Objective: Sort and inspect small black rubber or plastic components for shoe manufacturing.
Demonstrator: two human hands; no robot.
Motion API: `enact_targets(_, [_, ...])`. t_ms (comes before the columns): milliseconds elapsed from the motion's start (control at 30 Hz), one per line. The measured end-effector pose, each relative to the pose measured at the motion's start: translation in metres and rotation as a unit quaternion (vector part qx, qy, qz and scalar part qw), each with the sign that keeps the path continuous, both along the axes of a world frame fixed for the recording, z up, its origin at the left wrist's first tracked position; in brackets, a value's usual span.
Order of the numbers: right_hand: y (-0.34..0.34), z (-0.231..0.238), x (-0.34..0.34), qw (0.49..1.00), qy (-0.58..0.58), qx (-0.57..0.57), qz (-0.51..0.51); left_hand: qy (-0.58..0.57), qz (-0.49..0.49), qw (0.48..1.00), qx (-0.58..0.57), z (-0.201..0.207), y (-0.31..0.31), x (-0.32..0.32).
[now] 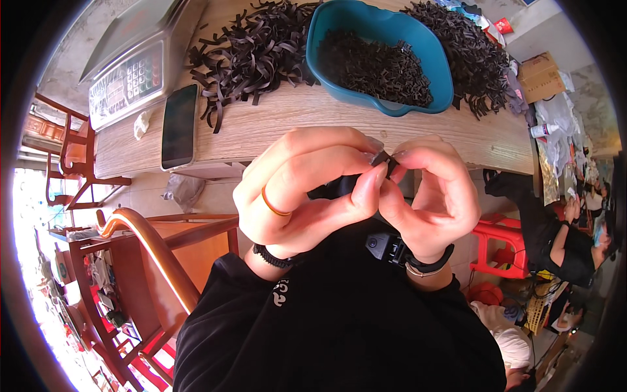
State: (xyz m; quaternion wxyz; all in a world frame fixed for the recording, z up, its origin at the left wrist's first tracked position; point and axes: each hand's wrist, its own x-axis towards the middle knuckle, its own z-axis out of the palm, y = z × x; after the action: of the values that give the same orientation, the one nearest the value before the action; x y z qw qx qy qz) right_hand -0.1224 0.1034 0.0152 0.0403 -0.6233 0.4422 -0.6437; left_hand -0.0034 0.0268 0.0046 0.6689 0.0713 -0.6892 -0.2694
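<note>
Seen from above, a person in a black shirt (pixel 326 313) holds a small black strip (pixel 383 159) up in front of the chest, near the front edge of a pale wooden table (pixel 261 124). The left hand (pixel 294 186) (it wears a thin orange ring (pixel 272 205)) pinches the strip between thumb and fingertips; the right hand (pixel 431 189) pinches it too, thumb and fingers closed, the two hands nearly touching. Beyond them, a teal basin (pixel 441 78) contains short black pieces (pixel 385 68), between two heaps of dark strips. Left of these are a dark phone (pixel 179 127) and a scale (pixel 134 78).
</note>
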Motion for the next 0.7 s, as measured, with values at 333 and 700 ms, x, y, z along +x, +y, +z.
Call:
enact_targets(333, [0.0, -0.002, -0.002, 0.999, -0.026, 0.003, 0.041, 0.012, 0.001, 1.0, -0.021, 0.001, -0.002, 0.002])
enact_targets(700, [0.005, -0.003, -0.007, 0.995, -0.061, 0.002, 0.083, -0.124, 0.01, 0.974, -0.188, 0.012, -0.014, 0.013])
